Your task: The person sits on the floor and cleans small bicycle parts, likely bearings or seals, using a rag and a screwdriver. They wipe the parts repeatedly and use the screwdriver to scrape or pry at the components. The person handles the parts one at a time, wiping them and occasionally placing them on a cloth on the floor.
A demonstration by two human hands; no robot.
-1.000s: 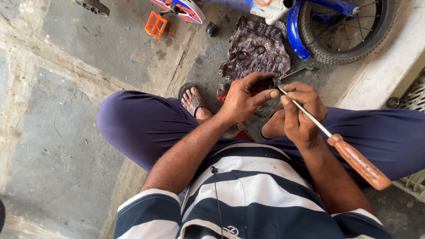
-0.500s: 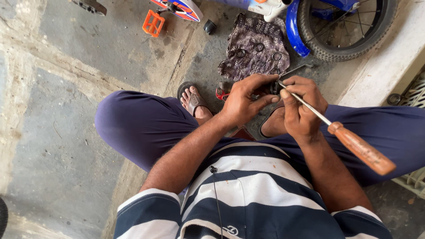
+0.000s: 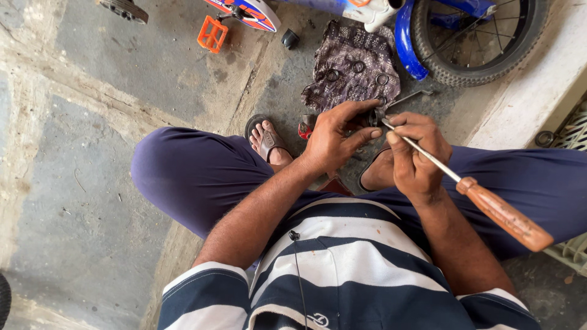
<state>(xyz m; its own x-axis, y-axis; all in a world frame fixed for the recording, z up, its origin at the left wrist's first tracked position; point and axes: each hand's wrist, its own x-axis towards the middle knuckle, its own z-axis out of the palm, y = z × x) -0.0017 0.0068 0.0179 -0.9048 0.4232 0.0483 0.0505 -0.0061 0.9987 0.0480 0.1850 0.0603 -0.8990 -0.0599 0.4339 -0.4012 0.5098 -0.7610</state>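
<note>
Here the left hand [image 3: 333,137] pinched a small dark part [image 3: 370,117] just above the knees; the right hand [image 3: 416,156] clenched a wooden-handled screwdriver [image 3: 483,198], tip touching the part, patterned cloth [image 3: 351,67] nearby

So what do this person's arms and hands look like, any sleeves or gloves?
Both hands are bare: no gloves, rings or watch show on the left hand or right hand. The forearms are uncovered. Short sleeves of a navy and white striped shirt end above the elbows. A thin black cable hangs down the chest.
</note>
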